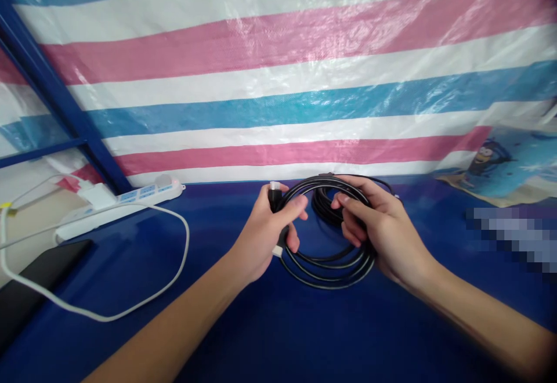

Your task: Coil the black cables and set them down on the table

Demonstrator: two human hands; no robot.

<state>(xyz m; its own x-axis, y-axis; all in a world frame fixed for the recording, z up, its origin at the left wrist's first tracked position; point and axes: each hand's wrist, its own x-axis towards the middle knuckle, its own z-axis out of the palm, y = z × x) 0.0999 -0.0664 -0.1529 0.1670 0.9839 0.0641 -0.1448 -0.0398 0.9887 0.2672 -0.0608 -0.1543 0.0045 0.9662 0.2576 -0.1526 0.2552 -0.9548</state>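
Between my two hands is a coiled black cable (335, 282), its loops standing above the blue tabletop. My left hand (270, 229) is closed around the left side of the coil. Two plug ends with pale caps stick out there, an upper plug (275, 191) above the fingers and a lower pale tip (277, 250) beneath them. On the right side of the loops my right hand (369, 220) is closed, thumb and fingers curled round the strands. Behind the held coil lies a second black cable coil (324, 206), partly covered by it.
At the left, a white power strip (150, 191) holds a white charger (98, 195). A white cord (187, 244) loops beside a black phone-like slab (52, 267). Striped sheeting (278, 98) hangs behind the table. A blue printed bag (517, 162) lies at the right, near a blurred patch.
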